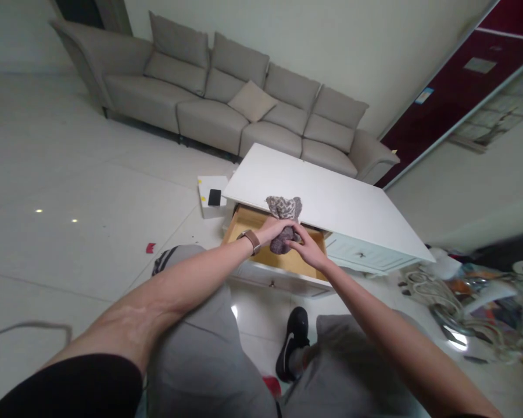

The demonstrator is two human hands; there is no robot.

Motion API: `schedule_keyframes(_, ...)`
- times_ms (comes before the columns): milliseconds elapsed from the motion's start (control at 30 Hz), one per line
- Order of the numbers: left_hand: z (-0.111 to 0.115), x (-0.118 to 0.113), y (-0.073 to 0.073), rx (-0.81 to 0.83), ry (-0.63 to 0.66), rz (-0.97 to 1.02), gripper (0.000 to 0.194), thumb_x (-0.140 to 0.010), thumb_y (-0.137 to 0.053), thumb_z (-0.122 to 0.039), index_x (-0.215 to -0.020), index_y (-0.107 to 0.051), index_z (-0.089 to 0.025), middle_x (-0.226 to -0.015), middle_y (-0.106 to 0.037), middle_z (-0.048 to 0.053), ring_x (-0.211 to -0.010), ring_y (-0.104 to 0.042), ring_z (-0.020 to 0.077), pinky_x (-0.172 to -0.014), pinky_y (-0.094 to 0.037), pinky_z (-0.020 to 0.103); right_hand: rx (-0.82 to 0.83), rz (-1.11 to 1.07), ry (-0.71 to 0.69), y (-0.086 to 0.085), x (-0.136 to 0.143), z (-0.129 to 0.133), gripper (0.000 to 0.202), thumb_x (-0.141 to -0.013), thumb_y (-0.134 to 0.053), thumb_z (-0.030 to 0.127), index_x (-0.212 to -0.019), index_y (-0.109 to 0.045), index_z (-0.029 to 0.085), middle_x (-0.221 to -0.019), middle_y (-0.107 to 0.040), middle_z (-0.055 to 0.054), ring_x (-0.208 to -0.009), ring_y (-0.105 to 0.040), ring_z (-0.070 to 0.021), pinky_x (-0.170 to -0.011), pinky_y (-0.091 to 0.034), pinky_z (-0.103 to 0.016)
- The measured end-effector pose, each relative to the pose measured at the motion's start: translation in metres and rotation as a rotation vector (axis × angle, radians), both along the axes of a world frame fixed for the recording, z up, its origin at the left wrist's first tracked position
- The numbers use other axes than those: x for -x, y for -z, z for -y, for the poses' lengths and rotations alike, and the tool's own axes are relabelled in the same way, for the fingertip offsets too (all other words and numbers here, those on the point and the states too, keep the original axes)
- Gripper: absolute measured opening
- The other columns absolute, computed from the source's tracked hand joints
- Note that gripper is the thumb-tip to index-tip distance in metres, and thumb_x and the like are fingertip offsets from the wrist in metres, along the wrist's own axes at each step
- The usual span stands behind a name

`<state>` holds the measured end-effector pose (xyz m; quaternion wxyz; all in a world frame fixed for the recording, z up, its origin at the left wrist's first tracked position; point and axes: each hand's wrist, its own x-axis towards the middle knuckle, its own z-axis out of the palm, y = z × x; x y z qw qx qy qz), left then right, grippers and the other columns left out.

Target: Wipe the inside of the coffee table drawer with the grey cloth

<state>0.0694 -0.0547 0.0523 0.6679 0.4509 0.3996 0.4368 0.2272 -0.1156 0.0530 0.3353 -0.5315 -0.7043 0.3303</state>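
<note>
A grey knitted item with a whitish pattern on its upper part is bunched up in front of me, above the open drawer of a white table. I cannot tell which garment it is. My left hand, with a brown-strapped watch on the wrist, is closed around its middle. From the other side, my right hand grips its darker lower part with thumb and fingers. The drawer's wooden inside shows beneath both hands.
Behind the white table stands a long grey sofa. A white box with a black phone on it is left of the table. Cables and bags clutter the right floor. A closed drawer adjoins the open one.
</note>
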Motion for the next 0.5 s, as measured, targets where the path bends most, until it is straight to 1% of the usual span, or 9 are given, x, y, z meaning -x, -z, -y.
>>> schedule_keyframes(100,-0.008,0.001,0.003,-0.034,-0.033,-0.035,0.026,-0.07,-0.077,-0.027,-0.092,-0.074,-0.013,-0.102,-0.079,0.012,-0.094,-0.074,0.0257,-0.087,-0.059,0.037,0.054,-0.017,-0.044,0.011,-0.019,-0.001,0.07,-0.085,-0.069,0.043,-0.151,-0.051,0.03,-0.166,-0.032,-0.009,-0.15,-0.035,-0.0294,-0.108,-0.049,-0.045)
schedule_keyframes(167,-0.012,0.002,0.006,0.003,-0.064,-0.037,0.033,-0.072,-0.077,-0.029,-0.101,-0.073,-0.014,-0.109,-0.078,0.013,-0.099,-0.073,0.0267,-0.091,-0.058,0.039,0.053,-0.009,-0.096,0.02,-0.031,-0.001,0.069,-0.087,-0.069,0.042,-0.153,-0.049,0.032,-0.168,-0.028,-0.009,-0.15,-0.036,-0.0294,-0.108,-0.049,-0.046)
schedule_keyframes(200,-0.013,0.003,0.007,0.038,-0.067,-0.024,0.037,-0.073,-0.078,-0.03,-0.106,-0.073,-0.014,-0.114,-0.078,0.013,-0.101,-0.073,0.0272,-0.093,-0.058,0.04,0.044,-0.009,-0.118,0.024,-0.036,-0.002,0.068,-0.088,-0.068,0.041,-0.153,-0.048,0.033,-0.168,-0.029,-0.01,-0.149,-0.038,-0.0291,-0.109,-0.049,-0.047)
schedule_keyframes(267,-0.014,0.005,0.01,0.103,-0.028,0.017,0.045,-0.075,-0.079,-0.033,-0.116,-0.071,-0.015,-0.122,-0.075,0.014,-0.106,-0.073,0.0277,-0.097,-0.057,0.042,0.02,-0.017,-0.131,0.029,-0.043,-0.001,0.064,-0.091,-0.065,0.037,-0.153,-0.048,0.033,-0.166,-0.033,-0.01,-0.146,-0.043,-0.028,-0.108,-0.049,-0.048)
schedule_keyframes(367,-0.01,0.01,0.012,0.147,0.062,0.061,0.051,-0.079,-0.081,-0.037,-0.124,-0.068,-0.017,-0.131,-0.072,0.014,-0.112,-0.071,0.0261,-0.103,-0.055,0.042,-0.053,0.02,-0.105,0.028,-0.048,-0.001,0.059,-0.091,-0.063,0.032,-0.149,-0.051,0.032,-0.161,-0.042,-0.01,-0.144,-0.045,-0.0268,-0.114,-0.044,-0.051)
schedule_keyframes(433,-0.004,0.011,0.013,0.167,0.085,0.082,0.051,-0.082,-0.08,-0.039,-0.126,-0.067,-0.018,-0.131,-0.072,0.013,-0.112,-0.071,0.0248,-0.106,-0.053,0.041,-0.099,0.035,-0.058,0.026,-0.051,-0.004,0.058,-0.089,-0.065,0.031,-0.146,-0.053,0.029,-0.158,-0.046,-0.01,-0.145,-0.043,-0.0267,-0.118,-0.038,-0.051)
schedule_keyframes(500,0.003,0.01,0.015,0.222,0.093,0.086,0.049,-0.084,-0.078,-0.041,-0.125,-0.068,-0.017,-0.127,-0.074,0.013,-0.109,-0.073,0.0248,-0.106,-0.053,0.041,-0.063,-0.027,0.042,0.028,-0.054,-0.009,0.058,-0.089,-0.066,0.034,-0.144,-0.052,0.027,-0.153,-0.05,-0.011,-0.14,-0.048,-0.027,-0.115,-0.041,-0.051)
